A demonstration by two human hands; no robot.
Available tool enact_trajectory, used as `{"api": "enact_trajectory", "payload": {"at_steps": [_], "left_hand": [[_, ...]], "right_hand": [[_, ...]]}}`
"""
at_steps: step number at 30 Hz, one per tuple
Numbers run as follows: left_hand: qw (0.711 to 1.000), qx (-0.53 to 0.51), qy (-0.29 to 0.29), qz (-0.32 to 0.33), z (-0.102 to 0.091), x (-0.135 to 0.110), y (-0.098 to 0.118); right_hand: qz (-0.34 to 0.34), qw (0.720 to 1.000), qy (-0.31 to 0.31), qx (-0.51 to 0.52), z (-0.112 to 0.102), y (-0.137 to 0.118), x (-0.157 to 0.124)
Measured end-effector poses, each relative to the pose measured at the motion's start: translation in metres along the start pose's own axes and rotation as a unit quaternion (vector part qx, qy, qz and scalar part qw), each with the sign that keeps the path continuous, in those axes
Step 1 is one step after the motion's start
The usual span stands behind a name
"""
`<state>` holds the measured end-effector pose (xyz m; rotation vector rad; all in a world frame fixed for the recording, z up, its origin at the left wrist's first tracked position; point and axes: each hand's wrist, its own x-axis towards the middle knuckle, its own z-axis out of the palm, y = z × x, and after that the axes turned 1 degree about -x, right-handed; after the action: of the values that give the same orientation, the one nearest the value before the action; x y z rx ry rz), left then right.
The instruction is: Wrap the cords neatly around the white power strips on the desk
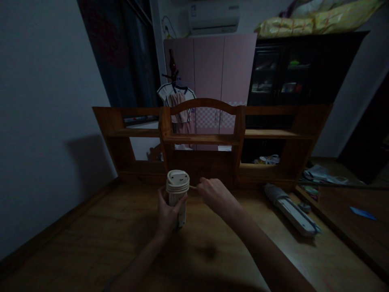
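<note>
My left hand (168, 213) is wrapped round a white device (177, 190) held upright above the wooden desk (100, 243). A white cord is wound in loops round the device's top end. My right hand (212, 194) is closed in a pinch on the free end of that cord (192, 187), just to the right of the device. The cord runs taut for a short way between the device and my fingers. The room is dim, so I cannot make out what the device is.
A wooden shelf unit (209, 138) stands along the back of the desk. A long white object (291, 211) lies on the desk at the right. Papers (322, 174) and a blue scrap (363, 213) lie on the surface further right. A wall is at the left.
</note>
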<state>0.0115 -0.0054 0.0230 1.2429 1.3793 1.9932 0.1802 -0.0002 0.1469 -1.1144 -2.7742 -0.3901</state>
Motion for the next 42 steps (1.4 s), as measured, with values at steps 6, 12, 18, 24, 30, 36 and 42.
{"api": "enact_trajectory", "payload": {"at_steps": [6,12,18,24,30,36,42], "left_hand": [[0.998,0.042,0.021,0.028,-0.002,-0.001,0.004],[0.996,0.059,0.049,0.035,-0.004,0.0,0.006],[0.995,0.03,0.092,0.018,-0.011,0.014,-0.005],[0.994,0.038,0.106,-0.002,-0.012,0.017,-0.008],[0.993,0.064,0.093,0.032,-0.011,0.015,-0.005],[0.982,0.176,0.026,0.069,-0.011,0.013,-0.003],[0.937,0.341,-0.039,0.057,-0.008,0.004,0.0]], "right_hand": [[0.025,0.999,-0.01,0.024,0.014,-0.003,0.0],[0.082,0.991,-0.024,0.1,0.04,0.005,0.009],[0.124,0.984,0.012,0.131,0.044,0.011,0.017],[0.129,0.983,-0.002,0.133,0.047,0.014,0.018],[0.121,0.984,-0.031,0.13,0.052,0.021,0.016],[0.113,0.987,-0.051,0.099,0.04,0.014,0.003],[0.109,0.986,-0.101,0.081,0.028,0.005,-0.003]]}}
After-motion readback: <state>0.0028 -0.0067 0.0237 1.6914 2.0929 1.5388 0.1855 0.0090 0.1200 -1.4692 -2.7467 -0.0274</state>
